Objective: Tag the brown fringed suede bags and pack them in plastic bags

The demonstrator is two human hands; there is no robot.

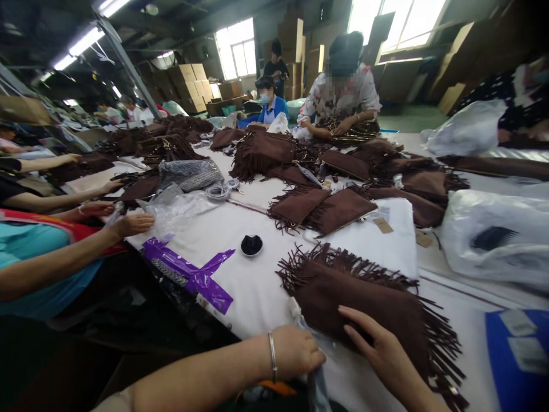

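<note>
A brown fringed bag [360, 294] lies flat on the white-covered table in front of me, its fringe spread along the far and right sides. My right hand [380, 349] rests at the bag's near edge, fingers apart and holding nothing. To the left of it, my left hand [295, 352], with a silver bangle at the wrist, is closed on a strip of clear plastic [317, 383]. The plastic runs up along the bag's left edge and hangs down below my hand.
Brown fringed bags [343, 209] are piled beyond. Purple tape [210, 283] marks the table's left edge, near a small dark round dish [251, 245]. Plastic-wrapped items [493, 234] and a blue sheet [521, 360] lie right. Co-workers' arms [77, 246] reach in from the left; others work opposite.
</note>
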